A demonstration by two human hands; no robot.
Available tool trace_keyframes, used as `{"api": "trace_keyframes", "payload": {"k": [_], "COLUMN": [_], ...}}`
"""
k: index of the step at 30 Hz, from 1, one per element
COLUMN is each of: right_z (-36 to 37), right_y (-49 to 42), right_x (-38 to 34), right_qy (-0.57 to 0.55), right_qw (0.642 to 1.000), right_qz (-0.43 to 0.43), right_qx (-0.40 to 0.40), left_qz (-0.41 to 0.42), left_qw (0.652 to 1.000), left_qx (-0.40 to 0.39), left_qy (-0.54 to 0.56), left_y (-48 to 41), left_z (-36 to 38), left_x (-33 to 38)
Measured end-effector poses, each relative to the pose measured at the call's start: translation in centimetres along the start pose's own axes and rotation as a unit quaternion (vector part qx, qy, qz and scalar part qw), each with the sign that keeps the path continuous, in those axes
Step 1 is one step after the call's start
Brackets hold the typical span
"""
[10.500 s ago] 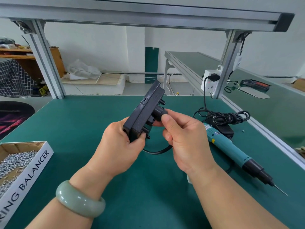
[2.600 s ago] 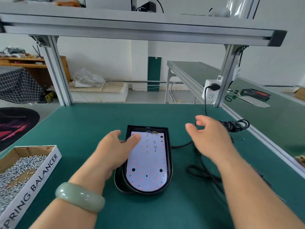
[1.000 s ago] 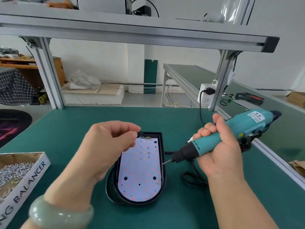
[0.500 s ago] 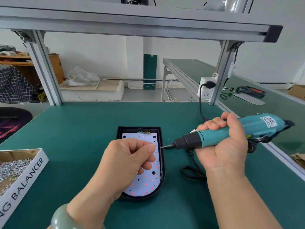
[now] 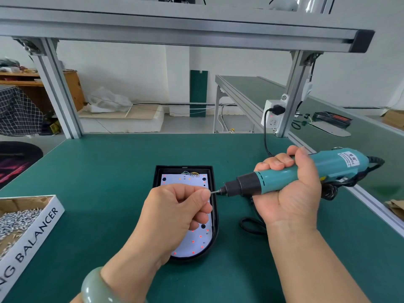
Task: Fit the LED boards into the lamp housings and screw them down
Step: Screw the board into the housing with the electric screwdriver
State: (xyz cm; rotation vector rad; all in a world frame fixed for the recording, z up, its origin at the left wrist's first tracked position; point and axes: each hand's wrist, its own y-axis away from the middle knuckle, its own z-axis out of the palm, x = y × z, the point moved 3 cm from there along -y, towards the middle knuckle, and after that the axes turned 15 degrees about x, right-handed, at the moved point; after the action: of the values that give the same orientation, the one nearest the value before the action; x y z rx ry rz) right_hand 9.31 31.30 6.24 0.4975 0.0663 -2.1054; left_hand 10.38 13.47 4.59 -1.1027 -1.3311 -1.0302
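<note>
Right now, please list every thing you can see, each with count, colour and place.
table: one, green, under everything
frame: one, grey metal, over the table
lamp housing: one, black, middle of the table
LED board: one, white with red dots, inside the housing
screwdriver: one, teal and black, held right of the housing
cable: one, black, on the table right of the housing
box: one, cardboard with white side, table's left edge
screws: many, silver, in the box
socket: one, white, on the right post
bracelet: one, pale green, left wrist
left hand: one, above the board, fingertips pinched at the screwdriver's tip, likely on a hidden screw
right hand: one, gripping the screwdriver
</note>
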Motion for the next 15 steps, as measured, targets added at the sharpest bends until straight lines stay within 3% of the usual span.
{"api": "trace_keyframes", "payload": {"k": [15], "right_z": [0.01], "right_y": [0.67], "right_x": [0.72], "right_qy": [-0.007], "right_qw": [1.000], "right_qz": [-0.008], "right_qx": [0.001], "left_qz": [0.012], "left_qw": [1.000], "left_qx": [0.021], "left_qy": [-0.008], "left_y": [-0.01], "left_z": [-0.21], "left_x": [0.07]}}
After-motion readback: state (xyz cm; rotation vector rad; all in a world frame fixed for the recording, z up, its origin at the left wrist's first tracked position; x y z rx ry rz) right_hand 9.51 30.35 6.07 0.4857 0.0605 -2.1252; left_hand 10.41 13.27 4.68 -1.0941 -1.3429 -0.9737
